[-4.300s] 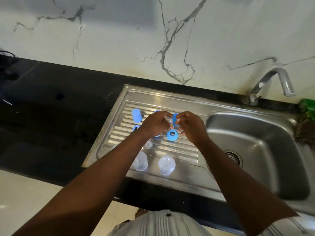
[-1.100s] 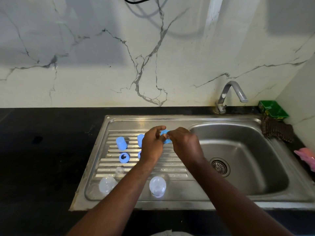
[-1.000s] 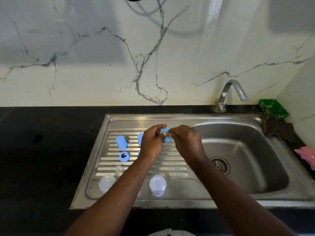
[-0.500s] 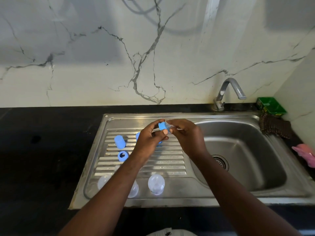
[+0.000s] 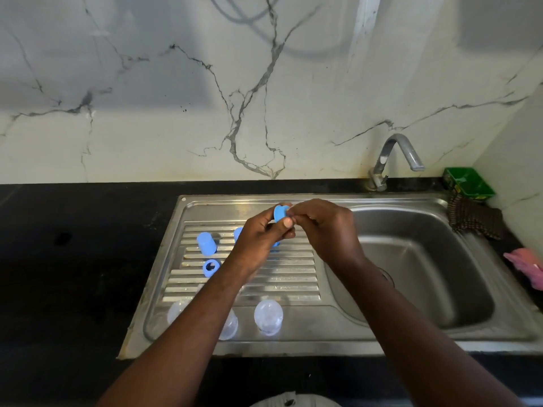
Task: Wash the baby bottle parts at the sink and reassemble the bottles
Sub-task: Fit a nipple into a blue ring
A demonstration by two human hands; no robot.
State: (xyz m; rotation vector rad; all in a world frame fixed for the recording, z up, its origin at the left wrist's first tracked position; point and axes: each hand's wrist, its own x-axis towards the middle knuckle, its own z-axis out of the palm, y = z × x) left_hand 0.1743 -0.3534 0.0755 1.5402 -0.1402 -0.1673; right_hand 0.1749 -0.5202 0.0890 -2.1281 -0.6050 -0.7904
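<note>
My left hand (image 5: 260,235) and my right hand (image 5: 324,230) meet above the ribbed drainboard (image 5: 293,277), both pinching one blue bottle ring (image 5: 279,212); a clear teat may sit in it, hidden by my fingers. On the drainboard lie a blue cap (image 5: 206,244), a blue ring (image 5: 211,267) and more blue parts partly behind my left hand. Clear bottles stand upside down near the front edge: one (image 5: 268,316) in plain sight, two others (image 5: 176,311) partly behind my left forearm.
The steel sink basin (image 5: 426,259) lies to the right with its tap (image 5: 390,160) behind. A green box (image 5: 468,183), a brown scrubber (image 5: 473,220) and a pink cloth (image 5: 527,267) sit at the right. Black counter (image 5: 73,259) stretches left.
Both hands have lifted the blue ring off the drainboard and keep turning it between the fingers. The camera has tilted up, showing more wall.
</note>
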